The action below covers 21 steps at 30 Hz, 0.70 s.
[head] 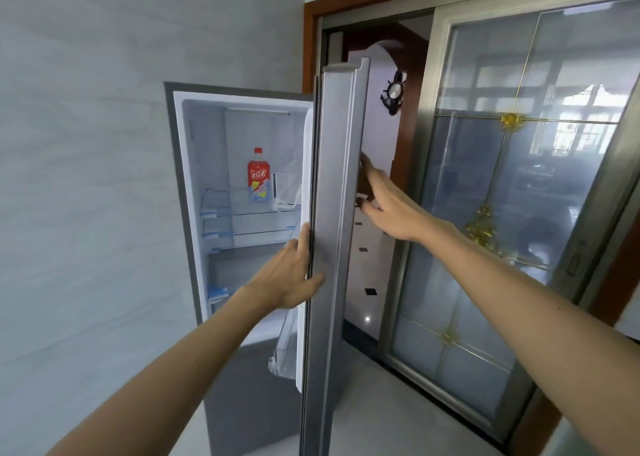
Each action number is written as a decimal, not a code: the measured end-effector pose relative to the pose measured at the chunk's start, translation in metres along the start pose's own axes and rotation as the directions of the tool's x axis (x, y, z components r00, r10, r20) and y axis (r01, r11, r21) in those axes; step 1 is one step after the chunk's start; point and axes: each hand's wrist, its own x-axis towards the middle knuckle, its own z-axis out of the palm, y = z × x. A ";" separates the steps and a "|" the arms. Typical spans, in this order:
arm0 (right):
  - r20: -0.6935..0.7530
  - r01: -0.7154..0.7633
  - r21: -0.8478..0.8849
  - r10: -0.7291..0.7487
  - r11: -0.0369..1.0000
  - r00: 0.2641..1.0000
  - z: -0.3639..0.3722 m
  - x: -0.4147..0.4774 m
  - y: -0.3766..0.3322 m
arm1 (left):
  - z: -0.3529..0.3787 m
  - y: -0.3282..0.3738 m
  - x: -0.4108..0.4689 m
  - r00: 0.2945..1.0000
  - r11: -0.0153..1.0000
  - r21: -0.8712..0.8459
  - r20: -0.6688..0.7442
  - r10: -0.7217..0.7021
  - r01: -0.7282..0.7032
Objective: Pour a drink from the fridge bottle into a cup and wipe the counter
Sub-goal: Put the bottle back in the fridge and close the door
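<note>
stage: early, fridge point(187, 185) open, door point(334, 213) edge-on; pouring and table wipe pending, no cup in view | left grip point(294, 275): clamped round door's inner edge | right grip point(386, 206): on door's outer face, fingertips hidden, closure cannot be told | bottle point(259, 176): upright on glass shelf point(258, 211), red cap, red label, untouched
</note>
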 end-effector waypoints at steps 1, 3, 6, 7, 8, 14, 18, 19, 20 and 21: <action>-0.017 0.017 -0.012 -0.017 1.000 1.000 0.003 0.009 -0.006 | -0.003 -0.009 0.000 1.000 1.000 -0.010 -0.002 -0.005 0.005; -0.050 0.049 -0.052 -0.052 0.997 0.997 0.008 0.025 -0.019 | -0.007 -0.030 0.001 1.000 0.999 -0.023 -0.009 -0.024 0.024; -0.104 0.116 -0.084 -0.124 0.990 0.987 0.012 0.049 -0.038 | -0.015 -0.057 0.000 0.998 0.998 -0.030 -0.010 -0.057 0.057; -0.121 0.137 -0.077 -0.146 0.988 0.982 0.014 0.058 -0.044 | -0.018 -0.065 -0.001 0.998 0.998 -0.036 -0.016 -0.060 0.059; -0.139 0.155 -0.069 -0.163 0.986 0.977 0.016 0.067 -0.051 | -0.021 -0.073 -0.001 0.998 0.997 -0.049 -0.024 -0.061 0.059; -0.260 0.184 -0.083 -0.199 0.979 0.945 0.041 0.117 -0.085 | -0.033 -0.127 0.003 0.991 0.974 -0.197 -0.055 -0.124 0.111; -0.302 0.177 -0.128 -0.209 0.976 0.930 0.063 0.143 -0.099 | -0.037 -0.156 0.008 0.982 0.919 -0.369 -0.065 -0.179 0.143; -0.309 0.174 -0.133 -0.207 0.976 0.928 0.068 0.150 -0.101 | -0.037 -0.163 0.009 0.980 0.903 -0.407 -0.075 -0.184 0.138; -0.317 0.170 -0.137 -0.206 0.976 0.926 0.074 0.157 -0.103 | -0.039 -0.169 0.010 0.978 0.886 -0.444 -0.084 -0.191 0.134; -0.327 0.168 -0.141 -0.206 0.976 0.922 0.079 0.163 -0.106 | -0.040 -0.173 0.011 0.976 0.869 -0.478 -0.095 -0.198 0.130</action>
